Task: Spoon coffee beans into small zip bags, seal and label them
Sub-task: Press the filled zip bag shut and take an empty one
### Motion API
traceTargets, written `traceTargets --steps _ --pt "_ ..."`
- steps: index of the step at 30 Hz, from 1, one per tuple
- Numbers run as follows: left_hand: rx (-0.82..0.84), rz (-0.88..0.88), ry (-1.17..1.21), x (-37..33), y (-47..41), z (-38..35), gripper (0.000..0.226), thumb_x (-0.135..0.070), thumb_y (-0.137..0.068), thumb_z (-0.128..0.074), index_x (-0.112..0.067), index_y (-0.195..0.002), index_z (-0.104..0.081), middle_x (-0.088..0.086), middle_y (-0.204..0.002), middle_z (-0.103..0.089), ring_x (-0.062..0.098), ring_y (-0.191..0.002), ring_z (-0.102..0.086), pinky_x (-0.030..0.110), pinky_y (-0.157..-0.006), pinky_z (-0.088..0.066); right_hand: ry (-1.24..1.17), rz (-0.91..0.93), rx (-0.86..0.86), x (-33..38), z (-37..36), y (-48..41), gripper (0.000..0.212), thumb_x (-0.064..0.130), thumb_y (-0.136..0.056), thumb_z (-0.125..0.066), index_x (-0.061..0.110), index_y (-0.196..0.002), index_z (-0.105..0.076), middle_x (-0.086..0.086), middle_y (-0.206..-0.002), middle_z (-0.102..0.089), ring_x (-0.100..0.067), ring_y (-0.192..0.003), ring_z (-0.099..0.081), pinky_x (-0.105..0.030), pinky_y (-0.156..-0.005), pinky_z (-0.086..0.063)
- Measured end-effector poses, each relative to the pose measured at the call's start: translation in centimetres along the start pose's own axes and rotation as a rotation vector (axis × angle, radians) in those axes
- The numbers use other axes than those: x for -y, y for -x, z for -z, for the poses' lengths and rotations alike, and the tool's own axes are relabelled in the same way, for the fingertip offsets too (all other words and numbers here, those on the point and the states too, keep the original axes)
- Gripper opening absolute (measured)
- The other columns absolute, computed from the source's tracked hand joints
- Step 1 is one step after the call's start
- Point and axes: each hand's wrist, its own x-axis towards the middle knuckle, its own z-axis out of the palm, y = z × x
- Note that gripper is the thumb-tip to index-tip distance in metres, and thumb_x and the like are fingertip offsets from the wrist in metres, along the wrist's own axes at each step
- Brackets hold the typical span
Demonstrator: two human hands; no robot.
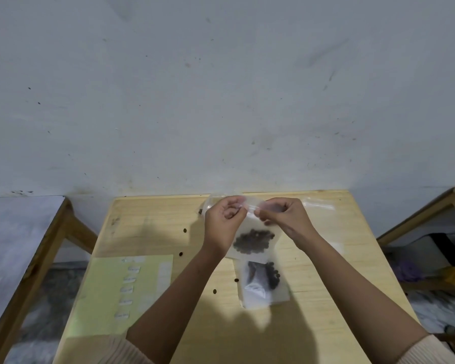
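Grip: my left hand (pixel 225 219) and right hand (pixel 284 219) both pinch the zip bag (pixel 251 225) at its top strip, up right of the label sheet (pixel 124 290). Film looks light, limp and slippery, with the coffee beans (pixel 254 241) sagging low, so I'd hold the seal edge.

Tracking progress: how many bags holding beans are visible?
2: one bag pinched between left hand and right hand; second bag flat on the table below. More may be hidden.

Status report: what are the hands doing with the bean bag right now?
Left hand and right hand pinching zip bag at top edge. Coffee beans inside. Second bag on table beneath; stray beans around, nothing blocking.
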Motion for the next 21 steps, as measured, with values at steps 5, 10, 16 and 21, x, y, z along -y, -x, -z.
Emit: traceTargets --steps 5,10,16,21 --pt "0.045 0.011 -0.055 0.0 -0.1 0.0 0.022 0.0 -0.083 -0.067 -0.019 -0.093 -0.065 -0.003 -0.081 -0.066 0.0 -0.072 -0.06 0.016 -0.075 -0.051 0.046 -0.009 -0.078 -0.3 -0.4 0.2 0.005 0.002 -0.072 -0.075 0.006 -0.07 -0.073 -0.008 -0.065 -0.069 -0.012 -0.053 -0.059 -0.02 -0.053 -0.048" --pt "0.06 0.028 -0.066 0.0 -0.4 0.6 0.02 -0.002 -0.083 -0.068 -0.019 -0.093 -0.066 -0.003 -0.082 -0.067 0.002 -0.074 -0.061 0.016 -0.077 -0.051 0.042 -0.003 -0.081 -0.4 -1.0 0.4 0.005 0.006 -0.072 -0.076 0.008 -0.07 -0.073 -0.007 -0.065 -0.069 -0.013 -0.056 -0.059 -0.02 -0.053 -0.049" --pt "0.07 0.056 -0.098 0.4 -0.2 0.8 0.017 -0.005 -0.083 -0.068 -0.014 -0.098 -0.066 -0.004 -0.086 -0.068 0.003 -0.077 -0.063 0.016 -0.077 -0.051 0.06 -0.018 -0.103 -0.7 -1.2 0.9 0.011 0.013 -0.068 -0.081 0.008 -0.065 -0.072 -0.01 -0.064 -0.068 -0.014 -0.056 -0.059 -0.023 -0.054 -0.048" --pt "0.091 0.051 -0.092 0.3 -0.1 1.0 0.016 -0.001 -0.084 -0.066 -0.013 -0.094 -0.065 -0.001 -0.083 -0.067 -0.002 -0.071 -0.063 0.013 -0.073 -0.05 0.069 -0.012 -0.159 -0.7 -1.7 1.0 0.013 0.01 -0.066 -0.082 0.012 -0.06 -0.071 -0.006 -0.059 -0.067 -0.013 -0.052 -0.059 -0.028 -0.06 -0.049"
